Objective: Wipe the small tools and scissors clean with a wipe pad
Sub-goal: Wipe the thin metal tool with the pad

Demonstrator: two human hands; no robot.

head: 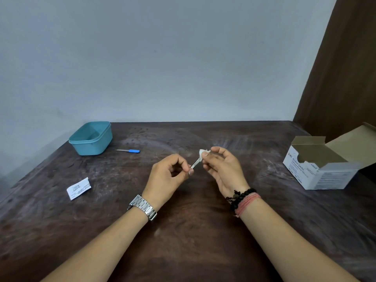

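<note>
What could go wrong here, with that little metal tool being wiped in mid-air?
The left hand only pinches the thin metal tool by one end, so it could slip and drop onto the table. The right hand rubs the wipe pad around the tip, which might poke a finger. The blue-handled tool lies loose and may be forgotten.

Most of the little metal tool is buried, 1 end inside the left hand, the other under the wipe pad pinched by the right hand. Can't say what tool it is. Swab box flap runs off the right edge, print's too blurry. Torn wrapper text unreadable too.
</note>
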